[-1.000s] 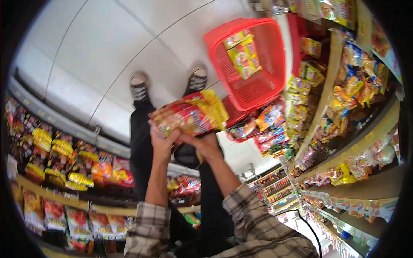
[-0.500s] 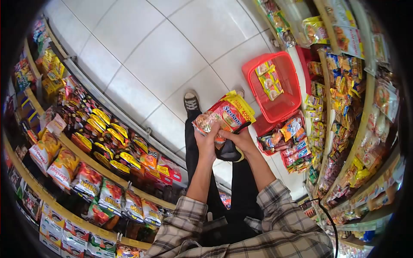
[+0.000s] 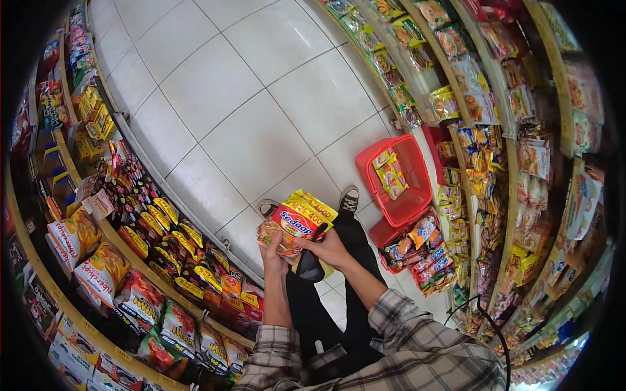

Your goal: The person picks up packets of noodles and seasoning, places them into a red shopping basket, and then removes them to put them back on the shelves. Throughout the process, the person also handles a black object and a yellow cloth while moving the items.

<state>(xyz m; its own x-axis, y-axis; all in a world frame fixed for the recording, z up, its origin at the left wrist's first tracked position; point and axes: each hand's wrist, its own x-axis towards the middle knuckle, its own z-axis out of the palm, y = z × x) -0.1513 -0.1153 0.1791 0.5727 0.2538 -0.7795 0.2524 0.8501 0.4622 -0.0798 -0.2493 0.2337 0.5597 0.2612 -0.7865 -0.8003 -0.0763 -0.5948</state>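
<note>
Several red and yellow packs of instant noodles [image 3: 297, 218], marked "Sedaap" and "4000", are held together in front of me in both hands. My left hand [image 3: 274, 253] is closed on their near left corner, thumb on top. My right hand [image 3: 326, 249] grips their near right side, its thumb lying across the front pack. Under the packs, between my wrists, shows a dark rounded thing [image 3: 312, 267] with a yellowish edge, partly hidden. Beyond my right hand, a red plastic basket [image 3: 425, 189] stands on the floor with a few yellow packets [image 3: 391, 177] inside.
Curved in this view, a snack shelf [image 3: 107, 228] with bagged chips runs along my left. On my right rises a shelf [image 3: 460, 218] full of packets. Close to the basket sits a red bin of colourful packs [image 3: 427, 251]. White floor tiles [image 3: 254, 124] stretch ahead.
The view has swung, so basket and shelves sit lower in it. The noodle packs are further left and lower, still in both hands. Both shoes now show, beyond and beside the packs.
</note>
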